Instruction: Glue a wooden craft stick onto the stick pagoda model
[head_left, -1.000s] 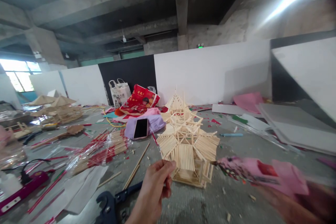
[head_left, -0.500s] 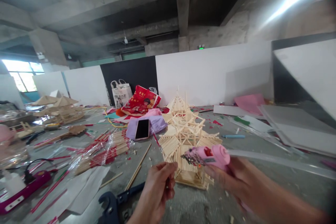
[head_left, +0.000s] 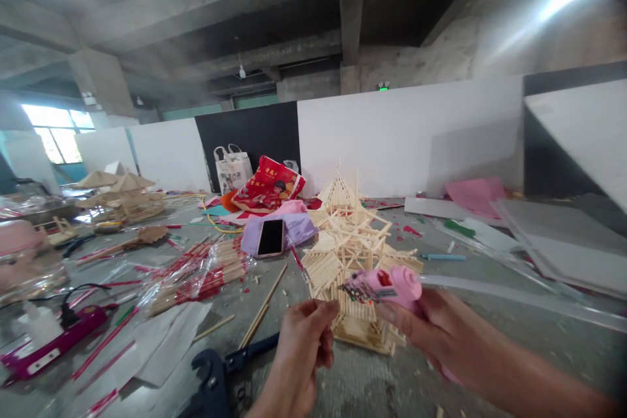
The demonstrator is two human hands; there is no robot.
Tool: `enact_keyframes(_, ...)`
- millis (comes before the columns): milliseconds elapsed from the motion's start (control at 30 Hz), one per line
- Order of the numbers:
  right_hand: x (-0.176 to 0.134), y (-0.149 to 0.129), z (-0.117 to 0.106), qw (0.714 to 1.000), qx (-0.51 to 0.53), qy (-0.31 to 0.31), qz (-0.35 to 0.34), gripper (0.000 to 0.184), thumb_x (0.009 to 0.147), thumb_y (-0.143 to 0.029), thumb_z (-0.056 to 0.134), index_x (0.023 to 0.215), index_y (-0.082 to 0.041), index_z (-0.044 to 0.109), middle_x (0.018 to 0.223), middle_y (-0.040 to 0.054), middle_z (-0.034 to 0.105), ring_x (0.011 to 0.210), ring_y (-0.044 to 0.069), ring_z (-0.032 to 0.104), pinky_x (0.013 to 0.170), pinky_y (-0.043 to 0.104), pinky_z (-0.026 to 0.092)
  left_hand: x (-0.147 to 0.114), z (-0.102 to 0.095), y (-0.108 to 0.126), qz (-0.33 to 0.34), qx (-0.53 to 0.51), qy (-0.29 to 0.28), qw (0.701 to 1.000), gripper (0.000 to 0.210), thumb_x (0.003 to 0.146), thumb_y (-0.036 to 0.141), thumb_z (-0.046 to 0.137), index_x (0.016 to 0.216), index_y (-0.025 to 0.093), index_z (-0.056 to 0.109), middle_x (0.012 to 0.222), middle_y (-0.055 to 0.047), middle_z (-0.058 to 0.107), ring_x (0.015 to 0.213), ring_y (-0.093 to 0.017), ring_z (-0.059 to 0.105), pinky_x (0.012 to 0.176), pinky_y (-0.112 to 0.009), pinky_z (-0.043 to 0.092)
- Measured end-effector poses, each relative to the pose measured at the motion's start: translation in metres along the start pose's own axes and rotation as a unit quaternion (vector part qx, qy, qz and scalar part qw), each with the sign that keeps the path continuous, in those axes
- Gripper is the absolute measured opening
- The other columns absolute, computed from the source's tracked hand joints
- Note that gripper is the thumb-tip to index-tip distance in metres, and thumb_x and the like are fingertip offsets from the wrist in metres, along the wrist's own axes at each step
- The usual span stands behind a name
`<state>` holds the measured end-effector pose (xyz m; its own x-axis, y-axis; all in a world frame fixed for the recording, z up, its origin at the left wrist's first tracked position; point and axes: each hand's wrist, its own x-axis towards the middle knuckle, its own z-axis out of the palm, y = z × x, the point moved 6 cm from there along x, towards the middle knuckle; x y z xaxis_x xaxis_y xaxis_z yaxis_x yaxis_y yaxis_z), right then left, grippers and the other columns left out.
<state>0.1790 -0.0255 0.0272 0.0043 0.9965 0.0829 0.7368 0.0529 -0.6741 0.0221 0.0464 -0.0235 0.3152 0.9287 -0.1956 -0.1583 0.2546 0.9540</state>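
Right, step in hand: looks like hot-gluing on the stick pagoda model point(head_left: 350, 235), which stands upright on the grey tabletop point(head_left: 372, 382) straight in front of you.
Right hand: your right hand point(head_left: 435, 326) is wrapped around the pink glue gun point(head_left: 394, 287), nozzle aimed left, in front of the lower roof. Nozzle contact: can't tell.
Left hand: your left hand point(head_left: 304, 339) has thumb and forefinger brought together, other fingers curled, by the model's lower front left. Can't tell if a thin piece is pinched there.
Next move: my read, it calls for fine nozzle placement near your left fingertips, a small dab, then a steady hold while it sets. Mind the hot tip near skin.
Loose sticks: a few sticks point(head_left: 257, 320) lie left of the model, apart from it.
Cutter: dark blue cutter point(head_left: 210, 372) lies left of your left wrist.
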Motion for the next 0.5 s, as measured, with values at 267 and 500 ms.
enact_keyframes(267, 0.0027, 0.0033, 0.0008, 1.000, -0.004, 0.008, -0.010, 0.048, 0.093, -0.055, 0.033, 0.070, -0.015, 0.046, 0.045, -0.0034, 0.041, 0.037, 0.008, 0.045, 0.035, 0.013, 0.034, 0.0004, -0.0009, -0.0019, -0.001, -0.003, 0.003, 1.000, 0.027, 0.066, 0.034, 0.061, 0.054, 0.019, 0.042, 0.040, 0.008, 0.036, 0.032, -0.004, 0.029, 0.031, -0.016, 0.025)
enact_keyframes(500, 0.0013, 0.0049, 0.0004, 1.000, 0.012, 0.003, 0.025, 0.049, 0.089, -0.059, 0.033, 0.075, -0.014, 0.045, 0.059, -0.0005, 0.047, 0.040, 0.008, 0.047, 0.034, 0.015, 0.036, 0.0001, -0.0012, -0.0002, 0.003, 0.001, -0.002, 1.000, 0.028, 0.068, 0.036, 0.061, 0.054, 0.019, 0.043, 0.038, 0.008, 0.037, 0.031, -0.004, 0.028, 0.031, -0.017, 0.024)
